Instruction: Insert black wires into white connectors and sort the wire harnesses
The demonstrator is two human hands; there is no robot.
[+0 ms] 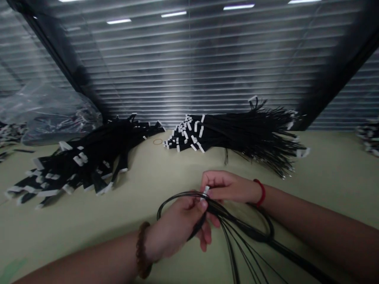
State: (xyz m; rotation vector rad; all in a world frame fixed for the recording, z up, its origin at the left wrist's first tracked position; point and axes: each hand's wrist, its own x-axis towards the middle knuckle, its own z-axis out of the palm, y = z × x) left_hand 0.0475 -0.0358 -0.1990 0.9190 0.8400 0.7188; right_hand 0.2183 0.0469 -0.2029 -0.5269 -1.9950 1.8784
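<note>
A black cable harness [248, 230] of several thin wires loops between my hands and trails off the lower edge of the view. My left hand [177, 225], with a beaded bracelet at the wrist, is closed on the harness close to a small white connector [205, 191]. From the right, my right hand [225, 186], a red band at its wrist, pinches that connector between thumb and fingers. Both hands meet just above the table. The wire ends inside my grip are hidden by my fingers.
Behind my hands lies a pile of black cables with white connectors [231, 130]. Another such pile [97, 154] spreads at left, beside a clear plastic bag [56, 114]. A rubber band [158, 141] rests on the pale table [142, 173]. Window blinds [189, 71] stand behind.
</note>
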